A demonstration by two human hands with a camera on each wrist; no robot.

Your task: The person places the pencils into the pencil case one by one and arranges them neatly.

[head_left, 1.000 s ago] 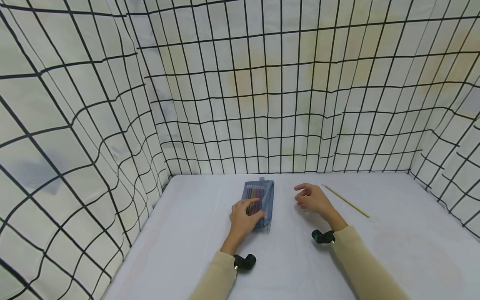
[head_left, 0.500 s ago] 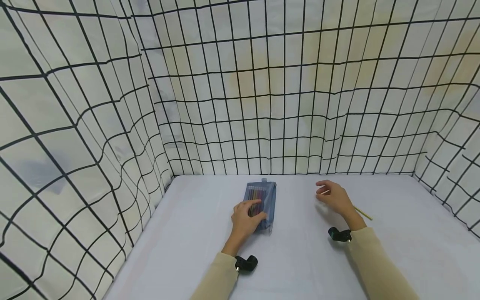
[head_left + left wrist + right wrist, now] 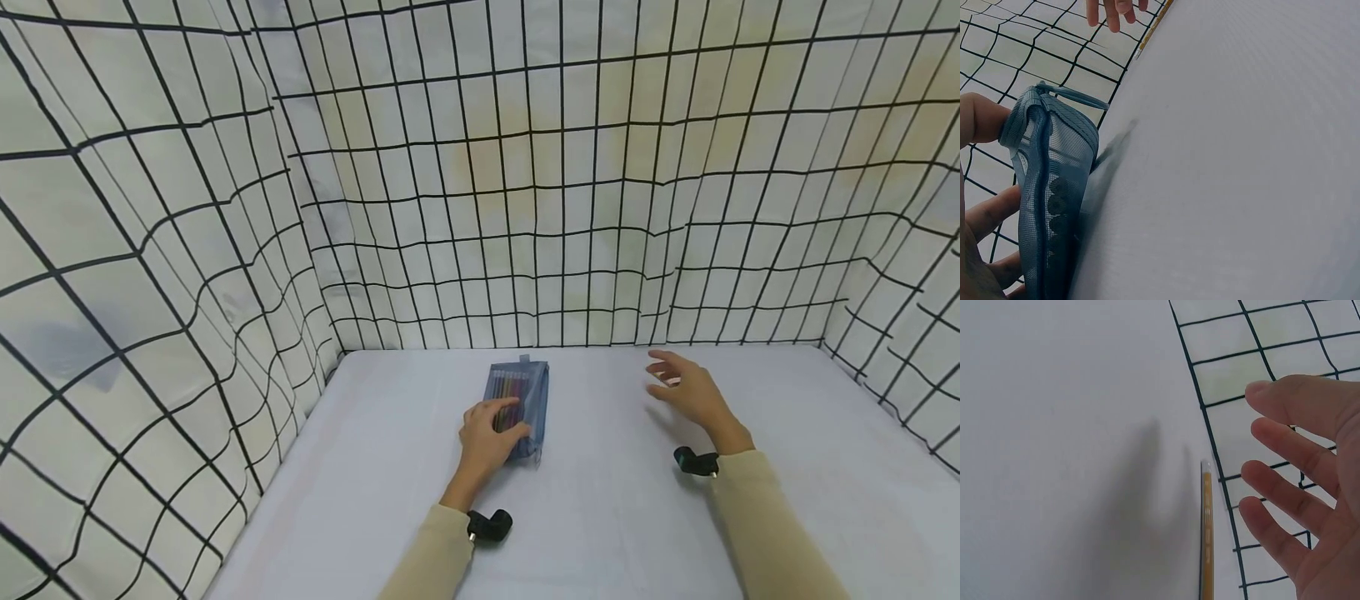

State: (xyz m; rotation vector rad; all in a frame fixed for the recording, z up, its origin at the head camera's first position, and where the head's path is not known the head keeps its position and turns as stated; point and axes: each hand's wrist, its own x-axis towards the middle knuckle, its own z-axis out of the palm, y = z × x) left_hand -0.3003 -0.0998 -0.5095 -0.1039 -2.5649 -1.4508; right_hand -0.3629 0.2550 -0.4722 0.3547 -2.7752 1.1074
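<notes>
A blue mesh pencil case (image 3: pixel 534 408) with several coloured pencils inside lies on the white table. My left hand (image 3: pixel 486 433) rests on it, thumb and fingertips touching its upper side; thumb and index finger stand apart. In the left wrist view the zipped end of the pencil case (image 3: pixel 1054 187) faces the camera. My right hand (image 3: pixel 693 396) hovers over the table further right, fingers apart and slightly bent, holding nothing. Beside it in the right wrist view lies a yellow pencil (image 3: pixel 1207 531) with a pale end; the right hand and arm mostly hide it in the head view.
A white table (image 3: pixel 592 517) spreads beneath both hands. White walls with a black grid (image 3: pixel 562 208) close it off at the back and sides. Each wrist carries a small black camera, one at the left wrist (image 3: pixel 491 525) and one at the right (image 3: pixel 696 461).
My right hand has moved to the right, away from the pencil case, and now covers the yellow pencil in the head view. The left hand and the pencil case have stayed in place.
</notes>
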